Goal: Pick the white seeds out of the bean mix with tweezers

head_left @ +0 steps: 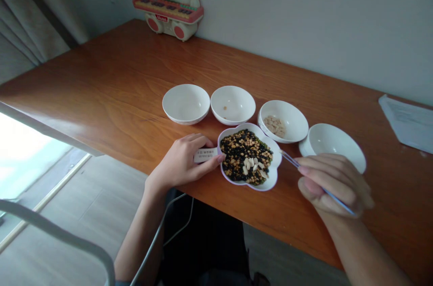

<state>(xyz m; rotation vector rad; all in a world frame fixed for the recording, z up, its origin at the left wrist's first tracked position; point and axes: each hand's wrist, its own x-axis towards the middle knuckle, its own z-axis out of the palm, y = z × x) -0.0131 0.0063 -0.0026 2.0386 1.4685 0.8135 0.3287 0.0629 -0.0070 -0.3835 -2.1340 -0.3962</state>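
Note:
A white flower-shaped dish (273, 177) holds a mix of black, tan and green beans or grains, with a small heap of pale nuts or seeds (252, 164) on top. My left hand (181, 162) is closed on the dish's left side, thumb and fingers around a white tab (204, 155) with printed text. In my right hand (334, 184), partly blurred, are thin metal tweezers (291, 159). Their tips point left at the dish's right rim; a tiny pale piece may be between them. Behind the dish, a white bowl (296, 119) contains pale flat pieces (274, 126).
Farther left stand a white bowl (237, 101) with small tan bits and another white bowl (186, 101). One more bowl (333, 141) is partly behind my right hand. A toy keyboard (169, 8) stands by the wall; a clear plastic packet (411, 121) lies right. The table's front edge is near my wrists.

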